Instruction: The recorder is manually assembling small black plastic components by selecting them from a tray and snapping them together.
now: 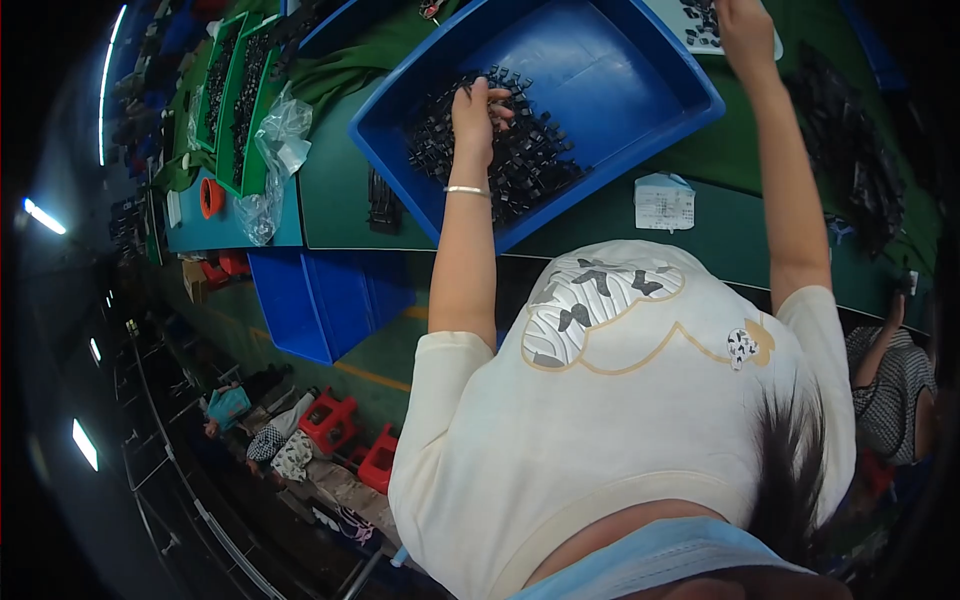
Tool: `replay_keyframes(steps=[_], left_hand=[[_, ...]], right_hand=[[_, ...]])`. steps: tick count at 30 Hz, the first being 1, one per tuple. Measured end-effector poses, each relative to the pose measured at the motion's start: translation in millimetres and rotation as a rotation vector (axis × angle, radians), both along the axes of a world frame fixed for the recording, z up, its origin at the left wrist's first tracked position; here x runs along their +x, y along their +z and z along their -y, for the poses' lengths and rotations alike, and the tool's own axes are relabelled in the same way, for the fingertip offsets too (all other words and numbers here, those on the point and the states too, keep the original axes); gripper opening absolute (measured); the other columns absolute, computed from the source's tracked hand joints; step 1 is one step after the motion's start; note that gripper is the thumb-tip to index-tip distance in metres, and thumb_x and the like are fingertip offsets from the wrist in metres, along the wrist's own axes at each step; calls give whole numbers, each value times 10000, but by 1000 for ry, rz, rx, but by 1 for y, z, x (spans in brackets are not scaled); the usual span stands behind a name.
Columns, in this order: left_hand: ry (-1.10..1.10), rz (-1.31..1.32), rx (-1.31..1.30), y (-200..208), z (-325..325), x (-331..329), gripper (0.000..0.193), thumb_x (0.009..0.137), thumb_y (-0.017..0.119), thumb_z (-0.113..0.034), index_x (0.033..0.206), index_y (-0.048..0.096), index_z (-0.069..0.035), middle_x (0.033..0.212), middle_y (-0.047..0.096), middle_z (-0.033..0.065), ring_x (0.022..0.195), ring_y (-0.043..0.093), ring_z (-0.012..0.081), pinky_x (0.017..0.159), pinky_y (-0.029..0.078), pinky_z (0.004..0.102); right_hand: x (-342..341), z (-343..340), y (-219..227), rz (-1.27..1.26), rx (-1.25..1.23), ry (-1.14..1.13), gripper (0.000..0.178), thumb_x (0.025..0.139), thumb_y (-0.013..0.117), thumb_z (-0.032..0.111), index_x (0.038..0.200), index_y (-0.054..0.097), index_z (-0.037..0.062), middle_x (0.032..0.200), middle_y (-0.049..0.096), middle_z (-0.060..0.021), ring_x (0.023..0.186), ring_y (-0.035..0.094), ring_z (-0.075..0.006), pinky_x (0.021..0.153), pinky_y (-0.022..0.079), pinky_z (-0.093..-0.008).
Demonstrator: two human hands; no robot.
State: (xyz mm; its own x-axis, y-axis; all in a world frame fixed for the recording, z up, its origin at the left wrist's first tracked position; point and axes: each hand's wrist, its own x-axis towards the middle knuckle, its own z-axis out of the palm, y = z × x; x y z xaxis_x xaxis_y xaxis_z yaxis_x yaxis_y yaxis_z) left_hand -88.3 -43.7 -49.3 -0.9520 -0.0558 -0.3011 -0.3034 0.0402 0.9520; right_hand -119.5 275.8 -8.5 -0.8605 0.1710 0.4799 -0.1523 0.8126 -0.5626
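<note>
Black plastic parts [510,150] heaped in blue tray [640,70], no common axis; left hand [475,115] grip pinching some; right hand [745,30] grip unclear.

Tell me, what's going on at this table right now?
A person in a cream T-shirt leans over a green table. Their left hand digs into a heap of small black plastic parts inside a blue bin. Their right hand reaches up to a pale tray holding more black pieces. A white paper slip lies beside the bin.
</note>
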Motion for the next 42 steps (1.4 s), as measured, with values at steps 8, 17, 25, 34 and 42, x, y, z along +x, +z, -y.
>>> replay_keyframes(steps=[8,17,25,34,42], left_hand=[[-555,-325,-1304,-43,9,-9,251,675,536,-186,822,433,-12,818,484,171,692,520,316,590,429,368],[-316,181,-358,2,14,1,296,636,574,-167,829,469,31,676,493,61,580,449,136,540,372,230],[-377,-173,-745,52,-18,94,211,651,491,-204,752,476,-19,701,532,168,661,518,333,585,407,391],[-292,-133,-301,27,-2,108,227,670,463,-163,754,427,45,601,473,134,577,504,256,516,396,334],[-452,212,225,56,-16,137,253,721,491,-303,625,476,-69,529,416,-13,455,375,65,376,266,189]], right_hand=[[11,-9,-28,-112,326,-65,181,771,436,181,873,497,45,857,487,-110,777,492,-227,665,383,-274],[90,80,-11,288,-505,302,154,770,439,100,887,486,13,773,516,-47,707,491,-93,636,378,-197],[123,168,-25,582,-461,623,203,770,439,154,936,439,37,746,529,-103,612,496,-149,556,394,-251],[104,172,-47,795,-667,862,170,810,385,209,760,457,63,573,418,31,461,375,-28,399,298,-145],[138,153,-12,1086,-893,915,272,806,377,281,616,398,88,478,372,33,373,318,-27,333,232,-149]])
